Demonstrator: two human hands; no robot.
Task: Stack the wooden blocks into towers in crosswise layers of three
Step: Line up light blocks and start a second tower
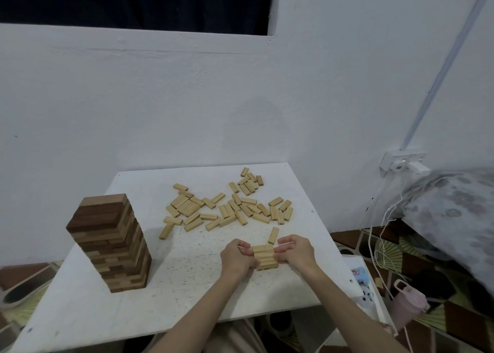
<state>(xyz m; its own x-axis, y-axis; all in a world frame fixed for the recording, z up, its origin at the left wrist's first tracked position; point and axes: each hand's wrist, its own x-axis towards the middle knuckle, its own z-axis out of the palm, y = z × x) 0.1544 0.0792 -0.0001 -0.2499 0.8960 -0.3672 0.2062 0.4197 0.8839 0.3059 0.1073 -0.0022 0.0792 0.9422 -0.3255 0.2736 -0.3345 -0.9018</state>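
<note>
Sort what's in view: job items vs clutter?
Job:
- small stack, held between left hand and right hand
- single block behind it
- loose light blocks
- finished dark tower
- table

Clutter:
- pink bottle
- white cables
- wall socket
- patterned bedding

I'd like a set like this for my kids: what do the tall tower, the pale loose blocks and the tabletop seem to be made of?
The tall tower looks like wood, in mixed dark brown and lighter tan pieces with a matte finish. The pale loose blocks look like unstained light wood, evenly yellowish; grain is too fine to see. The tabletop seems a white-painted or laminated board, speckled with small dark marks; its core is not visible.
</note>
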